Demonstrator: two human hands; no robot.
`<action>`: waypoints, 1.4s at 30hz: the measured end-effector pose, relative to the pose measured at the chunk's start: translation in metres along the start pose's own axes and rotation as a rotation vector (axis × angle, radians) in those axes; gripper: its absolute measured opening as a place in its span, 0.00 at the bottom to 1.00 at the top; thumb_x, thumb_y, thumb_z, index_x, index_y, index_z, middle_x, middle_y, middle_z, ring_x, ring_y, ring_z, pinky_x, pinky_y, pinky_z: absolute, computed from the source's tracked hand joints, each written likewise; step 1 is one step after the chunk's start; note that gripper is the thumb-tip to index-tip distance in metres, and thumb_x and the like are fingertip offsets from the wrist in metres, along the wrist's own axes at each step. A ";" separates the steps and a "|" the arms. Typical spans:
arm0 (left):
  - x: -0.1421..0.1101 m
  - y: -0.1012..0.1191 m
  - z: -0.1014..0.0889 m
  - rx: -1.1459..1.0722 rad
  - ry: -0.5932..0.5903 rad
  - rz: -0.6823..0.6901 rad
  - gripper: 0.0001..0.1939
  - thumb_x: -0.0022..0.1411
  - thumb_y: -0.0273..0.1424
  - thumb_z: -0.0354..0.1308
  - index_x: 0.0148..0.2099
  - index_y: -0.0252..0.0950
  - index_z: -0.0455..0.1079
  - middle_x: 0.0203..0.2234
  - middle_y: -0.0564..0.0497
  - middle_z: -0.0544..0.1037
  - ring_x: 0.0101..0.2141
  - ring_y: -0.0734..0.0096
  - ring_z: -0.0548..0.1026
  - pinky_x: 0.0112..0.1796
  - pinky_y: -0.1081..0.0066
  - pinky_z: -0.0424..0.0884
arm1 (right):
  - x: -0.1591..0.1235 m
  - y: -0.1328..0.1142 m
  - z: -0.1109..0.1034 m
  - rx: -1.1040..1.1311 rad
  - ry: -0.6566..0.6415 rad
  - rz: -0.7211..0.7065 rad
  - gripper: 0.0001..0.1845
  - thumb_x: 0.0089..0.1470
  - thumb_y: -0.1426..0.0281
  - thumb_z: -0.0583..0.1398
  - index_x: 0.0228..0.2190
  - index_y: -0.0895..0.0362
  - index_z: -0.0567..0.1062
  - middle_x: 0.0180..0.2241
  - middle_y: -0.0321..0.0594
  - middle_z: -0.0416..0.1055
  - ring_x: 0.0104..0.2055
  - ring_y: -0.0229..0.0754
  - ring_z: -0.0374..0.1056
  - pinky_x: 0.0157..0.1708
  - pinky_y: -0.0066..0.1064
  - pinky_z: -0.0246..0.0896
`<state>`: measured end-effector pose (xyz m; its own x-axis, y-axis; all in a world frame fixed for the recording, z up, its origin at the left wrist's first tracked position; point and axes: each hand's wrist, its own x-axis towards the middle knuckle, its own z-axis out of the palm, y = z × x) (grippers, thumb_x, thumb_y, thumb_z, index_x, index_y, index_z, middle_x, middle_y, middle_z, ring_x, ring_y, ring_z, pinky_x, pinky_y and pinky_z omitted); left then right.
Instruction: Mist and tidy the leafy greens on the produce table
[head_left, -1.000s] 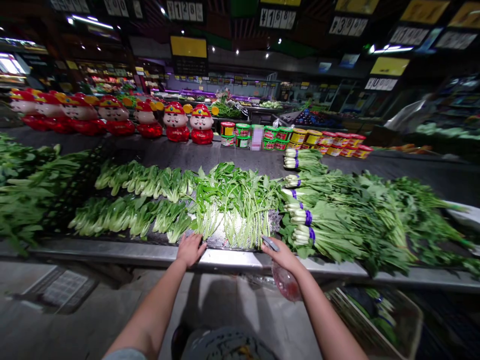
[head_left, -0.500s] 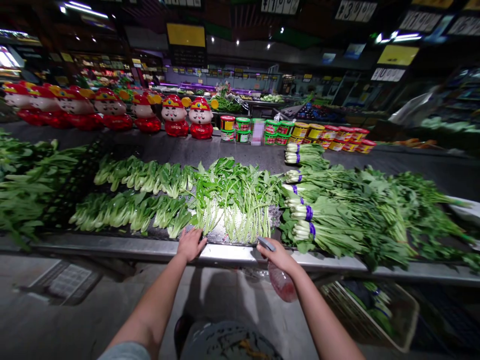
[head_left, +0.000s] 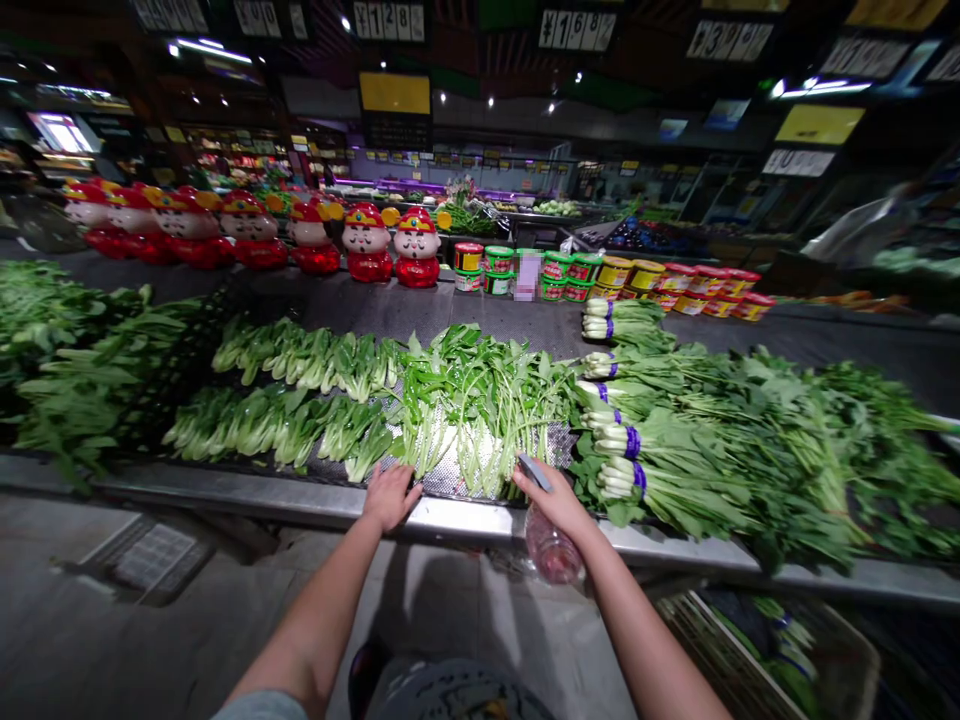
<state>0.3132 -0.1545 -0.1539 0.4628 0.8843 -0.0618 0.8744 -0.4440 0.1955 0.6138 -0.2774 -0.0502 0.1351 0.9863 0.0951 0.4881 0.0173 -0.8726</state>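
My left hand (head_left: 390, 497) lies with fingers spread on the metal front edge (head_left: 465, 516) of the produce shelf, near the pak choi (head_left: 274, 432). A clear, pinkish spray bottle (head_left: 553, 552) with a grey trigger head hangs from my right hand (head_left: 562, 506), whose fingers wrap round its neck. The bottle's body sits in front of the metal edge, and its head points over the shelf. Straight ahead, loose long-stemmed leafy greens (head_left: 484, 375) lie on a perforated metal sheet, their leaves wet and shiny. Bunched greens (head_left: 694, 450) bound with purple tape lie to the right of my right hand.
Red figurine jars (head_left: 369, 245) and stacked small tubs (head_left: 619, 272) line the back of the shelf. More leafy greens (head_left: 90, 370) lie at the far left beyond a black mesh divider (head_left: 176, 365). Below the shelf at right stands a crate (head_left: 847, 650) with vegetables.
My right hand with the spray bottle has shifted a little left along the shelf edge. My left hand stays in place on the edge. The camera view has shifted slightly.
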 end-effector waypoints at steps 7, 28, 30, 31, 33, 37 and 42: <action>0.000 -0.001 0.003 -0.013 0.029 0.004 0.28 0.70 0.45 0.39 0.64 0.40 0.63 0.61 0.44 0.70 0.64 0.56 0.60 0.65 0.47 0.42 | 0.023 -0.012 0.010 -0.016 0.095 -0.011 0.24 0.53 0.47 0.56 0.32 0.55 0.75 0.32 0.41 0.74 0.35 0.47 0.69 0.38 0.36 0.63; -0.002 -0.002 0.005 -0.043 0.016 -0.002 0.28 0.70 0.46 0.39 0.64 0.41 0.63 0.61 0.46 0.70 0.64 0.56 0.59 0.66 0.49 0.40 | 0.073 -0.042 0.012 0.002 0.139 -0.006 0.23 0.53 0.47 0.56 0.31 0.55 0.73 0.28 0.39 0.72 0.30 0.45 0.67 0.32 0.36 0.61; -0.002 -0.001 0.003 -0.047 0.010 -0.001 0.28 0.70 0.46 0.39 0.64 0.41 0.63 0.61 0.46 0.69 0.65 0.56 0.59 0.66 0.48 0.40 | 0.082 -0.048 0.014 0.008 0.157 -0.009 0.23 0.53 0.47 0.56 0.31 0.55 0.73 0.27 0.39 0.71 0.29 0.45 0.66 0.32 0.36 0.61; -0.002 -0.001 0.003 -0.050 0.006 0.001 0.28 0.70 0.46 0.39 0.64 0.41 0.63 0.61 0.46 0.69 0.65 0.56 0.59 0.66 0.48 0.40 | 0.086 -0.051 0.016 0.011 0.167 -0.009 0.24 0.52 0.46 0.56 0.30 0.55 0.73 0.27 0.38 0.71 0.29 0.45 0.66 0.32 0.35 0.60; -0.002 -0.001 0.002 -0.056 -0.003 0.005 0.28 0.70 0.45 0.39 0.64 0.41 0.63 0.62 0.46 0.69 0.65 0.56 0.59 0.66 0.48 0.40 | 0.095 -0.054 0.018 0.019 0.184 -0.006 0.24 0.52 0.46 0.57 0.31 0.55 0.74 0.27 0.38 0.71 0.30 0.45 0.67 0.32 0.35 0.61; -0.002 -0.002 0.003 -0.061 -0.006 0.015 0.28 0.70 0.45 0.39 0.64 0.41 0.63 0.62 0.46 0.68 0.65 0.56 0.59 0.66 0.48 0.41 | 0.108 -0.052 0.022 0.058 0.205 0.022 0.26 0.52 0.47 0.57 0.37 0.55 0.77 0.28 0.40 0.73 0.30 0.45 0.67 0.31 0.36 0.62; -0.002 -0.003 0.001 -0.070 -0.010 0.026 0.28 0.70 0.45 0.39 0.64 0.40 0.63 0.62 0.45 0.68 0.65 0.56 0.58 0.66 0.47 0.42 | 0.115 -0.046 0.028 0.087 0.222 0.037 0.28 0.52 0.47 0.57 0.41 0.57 0.77 0.24 0.39 0.71 0.27 0.45 0.66 0.28 0.36 0.62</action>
<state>0.3095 -0.1553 -0.1558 0.4868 0.8711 -0.0653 0.8501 -0.4552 0.2648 0.5828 -0.1602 -0.0121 0.3422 0.9265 0.1565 0.4041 0.0053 -0.9147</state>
